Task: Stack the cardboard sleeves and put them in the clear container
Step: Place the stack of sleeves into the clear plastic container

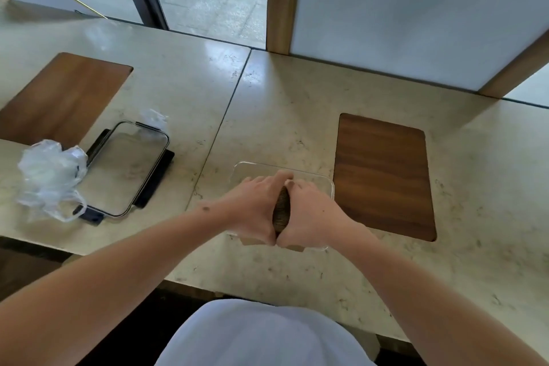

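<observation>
A stack of brown cardboard sleeves (281, 211) stands on edge between my two hands, inside or just over the clear container (255, 166) on the stone counter. My left hand (252, 211) holds the stack from the left side. From the right, my right hand (312, 214) holds the same stack. Only the corrugated top edge of the sleeves shows between the palms; small cardboard corners peek out below the wrists. The container's near wall is hidden by my hands.
The container's clear lid (124, 169) with black clips lies to the left, beside a crumpled plastic bag (50, 175). Wooden insets sit in the counter at the right (383, 175) and far left (62, 98). The counter's front edge (267, 291) runs close below my hands.
</observation>
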`<action>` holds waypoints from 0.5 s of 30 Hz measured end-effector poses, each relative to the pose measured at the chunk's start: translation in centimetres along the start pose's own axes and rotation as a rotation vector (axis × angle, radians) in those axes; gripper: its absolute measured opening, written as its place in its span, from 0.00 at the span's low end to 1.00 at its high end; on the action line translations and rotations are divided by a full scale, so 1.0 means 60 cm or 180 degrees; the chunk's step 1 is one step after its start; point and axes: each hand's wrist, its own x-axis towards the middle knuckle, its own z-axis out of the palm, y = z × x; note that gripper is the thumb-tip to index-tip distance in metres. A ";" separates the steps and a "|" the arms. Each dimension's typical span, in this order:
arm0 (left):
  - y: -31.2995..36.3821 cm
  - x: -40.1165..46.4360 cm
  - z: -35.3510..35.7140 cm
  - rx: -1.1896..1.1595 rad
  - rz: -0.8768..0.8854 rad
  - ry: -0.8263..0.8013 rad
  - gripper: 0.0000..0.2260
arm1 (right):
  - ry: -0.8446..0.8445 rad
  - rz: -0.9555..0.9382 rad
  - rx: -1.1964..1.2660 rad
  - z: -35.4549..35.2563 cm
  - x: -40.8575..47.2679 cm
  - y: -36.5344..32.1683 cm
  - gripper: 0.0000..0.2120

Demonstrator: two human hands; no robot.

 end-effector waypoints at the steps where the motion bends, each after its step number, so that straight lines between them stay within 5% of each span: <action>1: -0.007 0.009 -0.011 0.0050 0.0035 -0.0184 0.52 | -0.0057 0.0098 0.0185 -0.003 0.008 -0.003 0.45; 7: -0.030 0.067 -0.081 -0.0188 0.0020 -0.1223 0.54 | -0.0476 0.0890 0.1495 -0.006 0.041 0.007 0.38; 11: -0.045 0.103 -0.123 -0.0778 -0.0125 -0.1831 0.42 | -0.0695 0.1218 0.2315 0.009 0.045 0.019 0.37; 13: -0.068 0.106 -0.143 -0.1784 -0.0357 -0.1586 0.33 | -0.0781 0.1240 0.3112 0.022 0.044 0.027 0.37; 15: -0.096 0.096 -0.148 -0.3052 -0.0644 -0.0720 0.28 | -0.0791 0.1235 0.3818 0.034 0.041 0.035 0.35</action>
